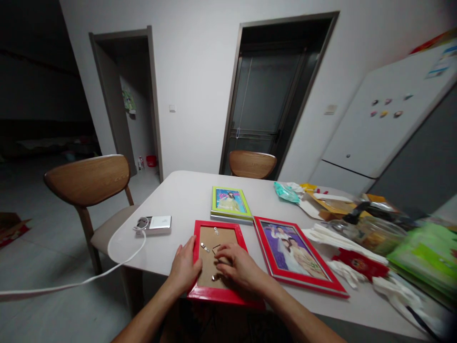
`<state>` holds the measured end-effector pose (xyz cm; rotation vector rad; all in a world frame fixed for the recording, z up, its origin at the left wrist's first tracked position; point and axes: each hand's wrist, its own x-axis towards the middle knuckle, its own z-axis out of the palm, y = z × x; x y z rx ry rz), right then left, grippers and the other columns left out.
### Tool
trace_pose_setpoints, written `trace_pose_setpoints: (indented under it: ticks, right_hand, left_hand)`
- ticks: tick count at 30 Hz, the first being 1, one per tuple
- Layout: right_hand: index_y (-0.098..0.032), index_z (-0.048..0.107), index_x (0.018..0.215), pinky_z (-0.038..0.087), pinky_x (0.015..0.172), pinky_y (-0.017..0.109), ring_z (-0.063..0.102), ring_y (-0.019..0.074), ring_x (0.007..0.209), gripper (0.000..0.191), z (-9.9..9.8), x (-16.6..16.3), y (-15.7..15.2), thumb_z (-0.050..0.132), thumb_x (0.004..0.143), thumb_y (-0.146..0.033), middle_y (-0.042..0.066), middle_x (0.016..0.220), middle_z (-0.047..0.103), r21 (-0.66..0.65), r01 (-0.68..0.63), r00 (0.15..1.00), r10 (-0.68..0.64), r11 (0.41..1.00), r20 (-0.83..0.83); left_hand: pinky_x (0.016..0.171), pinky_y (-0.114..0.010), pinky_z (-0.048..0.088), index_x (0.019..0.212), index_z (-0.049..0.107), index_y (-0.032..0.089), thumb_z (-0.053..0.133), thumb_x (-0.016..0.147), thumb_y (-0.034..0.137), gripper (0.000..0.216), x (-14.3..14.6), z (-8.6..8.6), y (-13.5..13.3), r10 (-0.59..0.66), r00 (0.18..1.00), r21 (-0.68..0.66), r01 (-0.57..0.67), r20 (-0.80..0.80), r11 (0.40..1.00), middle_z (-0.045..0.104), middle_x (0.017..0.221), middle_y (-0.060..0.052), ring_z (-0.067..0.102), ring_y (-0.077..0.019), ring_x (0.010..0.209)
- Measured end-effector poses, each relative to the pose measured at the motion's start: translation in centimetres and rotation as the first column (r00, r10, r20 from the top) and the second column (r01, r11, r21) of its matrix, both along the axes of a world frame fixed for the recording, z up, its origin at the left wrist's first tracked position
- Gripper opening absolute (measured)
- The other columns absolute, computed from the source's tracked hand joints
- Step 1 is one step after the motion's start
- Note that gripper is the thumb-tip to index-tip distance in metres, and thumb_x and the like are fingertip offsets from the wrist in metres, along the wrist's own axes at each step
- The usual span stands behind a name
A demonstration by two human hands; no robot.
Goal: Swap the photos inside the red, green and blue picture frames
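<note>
A red picture frame (235, 294) lies face down at the table's near edge, its brown backing board (209, 262) upward. Small metal clips (204, 247) sit on the board. My left hand (185, 264) grips the frame's left side, thumb over the rim onto the board. Bent above the middle of the board, my right hand (237, 267) has its fingertips at the surface, thumb and forefinger apart near the lower clip. My right hand hides part of the board. To the right, a larger red frame (266, 247) with a photo faces up. Behind lies a lime-green photo frame (230, 214).
A white device with a coiled cable (160, 222) lies at the table's left. Packaging, a clear plastic container (378, 235), crumpled tissues (346, 273) and a green package (424, 262) crowd the right side. Wooden chairs (89, 181) stand left and behind the table.
</note>
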<state>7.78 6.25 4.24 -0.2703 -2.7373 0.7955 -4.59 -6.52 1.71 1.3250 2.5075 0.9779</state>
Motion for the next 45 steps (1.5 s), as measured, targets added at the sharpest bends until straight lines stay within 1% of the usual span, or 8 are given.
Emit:
trace_pose_setpoints:
  ticks: [5,11,17,21,26,38,42,45]
  right_hand:
    - [-0.015,0.062,0.089,0.034,0.076,0.025,0.049,0.0169,0.085,0.026,-0.3,-3.5,2.4,0.041,0.079,-0.025,0.008,0.088,0.058,0.178,0.331,0.938,-0.343,0.927,0.043]
    - [-0.019,0.063,0.088,0.031,0.074,0.028,0.045,0.0186,0.087,0.025,-1.7,-6.0,3.1,0.041,0.079,-0.026,0.008,0.089,0.055,0.247,0.445,0.880,-0.471,0.861,0.057]
    - [-0.022,0.061,0.095,0.032,0.072,0.027,0.046,0.0183,0.086,0.026,-1.0,-5.6,2.7,0.042,0.077,-0.026,0.007,0.091,0.055,0.277,0.421,0.891,-0.451,0.864,0.051]
    - [-0.019,0.057,0.098,0.033,0.074,0.026,0.046,0.0182,0.087,0.029,0.1,-2.5,1.5,0.046,0.074,-0.031,0.007,0.092,0.055,0.268,0.353,0.929,-0.369,0.896,0.010]
    - [-0.019,0.057,0.097,0.036,0.070,0.027,0.048,0.0201,0.084,0.044,0.5,1.6,-0.8,0.055,0.063,-0.047,0.008,0.092,0.053,0.244,0.284,0.933,-0.326,0.927,0.153]
    - [-0.016,0.057,0.099,0.038,0.069,0.025,0.053,0.0188,0.083,0.043,1.3,1.8,0.3,0.055,0.057,-0.024,0.008,0.091,0.058,0.060,0.373,0.918,-0.378,0.926,0.123]
    - [-0.015,0.060,0.096,0.040,0.069,0.026,0.054,0.0193,0.083,0.040,3.5,1.9,0.4,0.053,0.058,-0.024,0.009,0.093,0.059,-0.022,0.394,0.914,-0.389,0.919,0.115]
    - [-0.014,0.059,0.097,0.041,0.071,0.026,0.055,0.0189,0.084,0.040,4.7,1.3,-0.2,0.051,0.059,-0.023,0.009,0.096,0.060,-0.139,0.365,0.930,-0.357,0.920,0.082]
  left_hand:
    - [0.097,-0.036,0.025,0.126,0.026,0.009,0.040,0.068,0.017,0.060,0.0,0.2,0.0,-0.003,1.000,-0.010,0.003,0.011,1.000,0.041,0.126,-0.011,0.039,-0.0217,0.113]
    - [0.099,-0.037,0.022,0.125,0.027,0.006,0.039,0.069,0.018,0.059,-0.1,0.5,-0.1,-0.029,1.000,-0.027,0.030,0.005,0.999,0.040,0.127,-0.012,0.038,-0.0220,0.114]
    - [0.099,-0.035,0.022,0.126,0.026,0.008,0.038,0.069,0.017,0.058,-0.1,0.2,-0.2,-0.028,1.000,-0.020,0.027,-0.012,0.999,0.037,0.129,-0.010,0.036,-0.0203,0.116]
    - [0.101,-0.035,0.018,0.126,0.026,0.008,0.038,0.070,0.018,0.058,-0.2,-0.1,0.0,-0.022,1.000,-0.014,0.021,-0.022,1.000,0.036,0.129,-0.011,0.035,-0.0199,0.117]
    - [0.102,-0.036,0.015,0.126,0.025,0.007,0.038,0.071,0.020,0.058,-0.2,-0.3,0.5,-0.007,0.999,-0.039,0.006,-0.031,0.999,0.033,0.131,-0.012,0.030,-0.0196,0.120]
    - [0.100,-0.038,0.017,0.126,0.028,0.011,0.038,0.076,0.032,0.055,0.3,-0.1,1.1,0.000,1.000,-0.057,-0.001,-0.009,0.998,0.033,0.131,-0.012,0.029,-0.0203,0.121]
    - [0.097,-0.033,0.024,0.124,0.031,0.013,0.027,0.083,0.032,0.045,-1.3,0.6,1.3,0.005,0.984,-0.046,-0.014,-0.179,0.999,0.040,0.127,-0.010,0.036,-0.0168,0.117]
    - [0.101,-0.040,0.010,0.119,0.039,0.018,0.032,0.082,0.024,0.039,-4.4,1.3,1.3,0.063,0.950,-0.071,-0.089,-0.306,0.994,0.037,0.130,-0.007,0.026,-0.0183,0.122]
